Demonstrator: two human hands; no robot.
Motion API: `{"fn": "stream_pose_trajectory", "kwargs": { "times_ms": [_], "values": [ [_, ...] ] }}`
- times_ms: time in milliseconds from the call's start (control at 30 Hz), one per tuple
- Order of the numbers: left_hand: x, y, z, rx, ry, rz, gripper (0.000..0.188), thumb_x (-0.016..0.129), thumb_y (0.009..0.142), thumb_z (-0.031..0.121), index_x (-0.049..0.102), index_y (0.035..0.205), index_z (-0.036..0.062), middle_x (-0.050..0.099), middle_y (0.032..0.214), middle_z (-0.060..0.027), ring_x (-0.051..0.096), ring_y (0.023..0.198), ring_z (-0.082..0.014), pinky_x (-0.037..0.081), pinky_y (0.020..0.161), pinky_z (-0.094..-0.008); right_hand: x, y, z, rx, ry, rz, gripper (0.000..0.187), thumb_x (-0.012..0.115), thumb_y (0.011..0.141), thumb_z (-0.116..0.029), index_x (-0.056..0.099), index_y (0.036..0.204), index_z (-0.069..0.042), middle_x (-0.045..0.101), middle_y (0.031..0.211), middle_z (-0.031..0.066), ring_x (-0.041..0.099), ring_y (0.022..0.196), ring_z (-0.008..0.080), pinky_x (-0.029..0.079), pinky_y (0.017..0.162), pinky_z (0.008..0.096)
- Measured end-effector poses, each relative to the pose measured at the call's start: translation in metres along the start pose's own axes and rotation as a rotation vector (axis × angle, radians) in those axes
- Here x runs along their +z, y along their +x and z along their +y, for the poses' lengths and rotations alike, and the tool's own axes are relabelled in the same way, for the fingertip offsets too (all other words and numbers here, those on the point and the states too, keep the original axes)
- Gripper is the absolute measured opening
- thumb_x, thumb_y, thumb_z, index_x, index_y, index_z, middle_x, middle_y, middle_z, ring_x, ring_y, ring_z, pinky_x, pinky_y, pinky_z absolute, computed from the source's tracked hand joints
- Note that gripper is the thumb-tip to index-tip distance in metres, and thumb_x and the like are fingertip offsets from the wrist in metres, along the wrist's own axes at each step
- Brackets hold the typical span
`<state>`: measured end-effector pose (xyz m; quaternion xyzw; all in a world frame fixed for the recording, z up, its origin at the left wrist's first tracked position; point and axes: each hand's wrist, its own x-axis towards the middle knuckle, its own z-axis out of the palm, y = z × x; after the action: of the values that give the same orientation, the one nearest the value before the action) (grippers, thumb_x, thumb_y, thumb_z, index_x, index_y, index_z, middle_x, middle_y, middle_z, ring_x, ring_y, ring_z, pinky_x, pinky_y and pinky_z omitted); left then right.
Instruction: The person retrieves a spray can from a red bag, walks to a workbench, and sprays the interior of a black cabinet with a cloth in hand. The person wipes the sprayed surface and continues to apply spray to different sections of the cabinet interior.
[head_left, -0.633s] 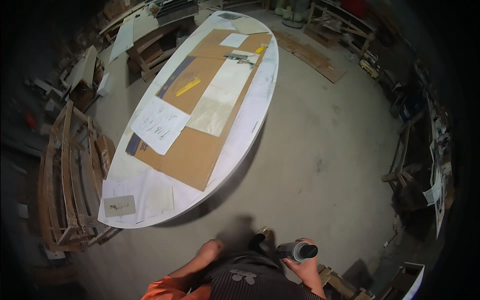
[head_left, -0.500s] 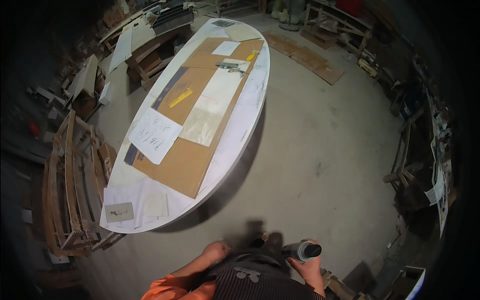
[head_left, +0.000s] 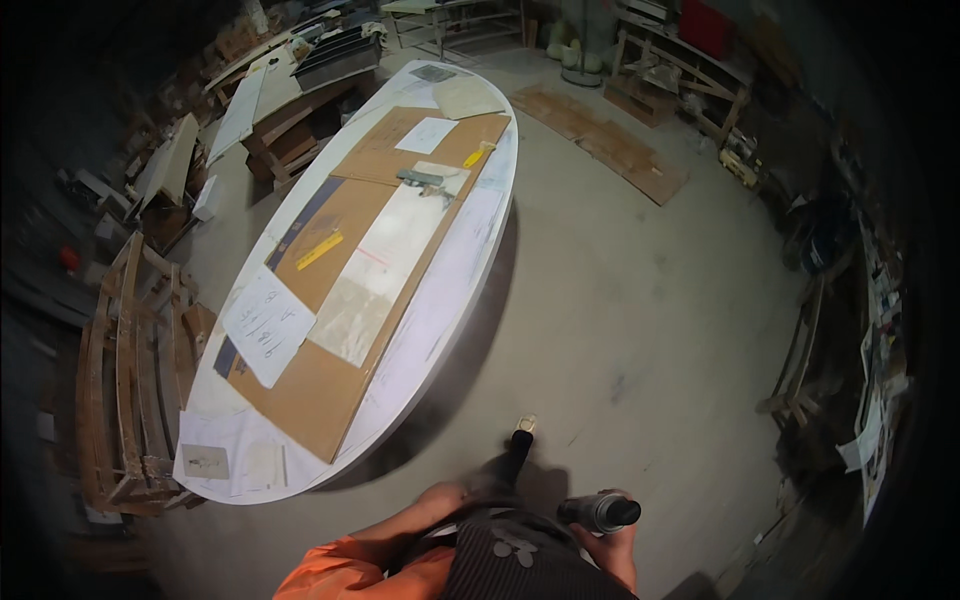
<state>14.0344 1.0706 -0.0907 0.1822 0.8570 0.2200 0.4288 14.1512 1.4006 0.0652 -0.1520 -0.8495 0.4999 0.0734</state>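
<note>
My right hand (head_left: pixel 612 545) is wrapped round a grey cylindrical bottle (head_left: pixel 590 513) with a black cap, held upright beside my right hip. My left hand (head_left: pixel 445 497) hangs in front of my waist by the dark striped apron; its fingers are blurred and partly hidden. Neither hand touches the long oval white table (head_left: pixel 420 385) ahead on the left. On it lies cardboard (head_left: pixel 305 400), with a pale marbled strip (head_left: pixel 365 300), a handwritten paper sheet (head_left: pixel 268 330), a yellow ruler (head_left: pixel 320 250) and a yellow-handled tool (head_left: pixel 478 155) on top.
A curved wooden frame (head_left: pixel 130 370) stands left of the table. Flattened cardboard (head_left: pixel 600 140) lies on the floor at the far right. Cluttered workbenches (head_left: pixel 300 100) stand at the back left, and shelves with loose items run along the right wall. My foot (head_left: pixel 525 425) shows ahead.
One foot has swung forward, and the table now sits lower and slightly more left in view. The bottle remains in my right hand; my left arm stays low by my waist.
</note>
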Motion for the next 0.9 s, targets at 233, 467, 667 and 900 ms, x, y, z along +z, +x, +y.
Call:
{"fn": "stream_pose_trajectory", "kwargs": {
  "times_ms": [233,467,667,900],
  "values": [
    [-0.06,0.107,0.062,0.144,-0.016,0.099,0.038,0.056,0.096,0.04,0.074,0.105,0.0084,0.072,0.102,-0.0203,0.069,0.094,-0.0388,0.054,0.082,-0.0487,-0.05,0.128,-0.006,0.224,0.178,-0.037,0.071,0.091,0.058,-0.012,0.054,0.118,0.0,0.062,0.104,0.0102,0.063,0.095,0.0199,0.052,0.088,0.0352],
    [-0.117,0.176,0.113,-0.161,-0.184,0.014,0.044,0.056,0.097,0.043,0.072,0.104,0.0022,0.072,0.101,-0.0215,0.07,0.095,-0.0382,0.055,0.083,-0.0474,-0.072,0.267,0.007,0.056,0.061,-0.118,0.069,0.088,0.06,-0.009,0.054,0.119,0.0,0.059,0.108,0.0108,0.062,0.097,0.0215,0.051,0.09,0.0361],
    [-0.122,0.207,0.129,-0.181,-0.389,0.164,0.036,0.062,0.092,0.029,0.07,0.108,-0.0028,0.071,0.099,-0.0232,0.07,0.091,-0.0357,0.054,0.083,-0.0458,-0.093,0.394,0.022,0.158,-0.015,-0.448,0.07,0.086,0.062,-0.005,0.053,0.124,-0.002,0.063,0.109,0.0099,0.063,0.104,0.0222,0.05,0.094,0.0391],
    [0.025,0.272,0.116,-0.842,-0.536,0.459,0.042,0.054,0.095,0.038,0.072,0.099,0.0002,0.073,0.099,-0.0225,0.07,0.095,-0.0363,0.055,0.086,-0.0449,-0.118,0.563,0.036,-0.113,-0.009,-0.829,0.071,0.084,0.065,-0.001,0.051,0.128,-0.003,0.064,0.111,0.0104,0.064,0.104,0.023,0.05,0.096,0.0425]
  ]
}}
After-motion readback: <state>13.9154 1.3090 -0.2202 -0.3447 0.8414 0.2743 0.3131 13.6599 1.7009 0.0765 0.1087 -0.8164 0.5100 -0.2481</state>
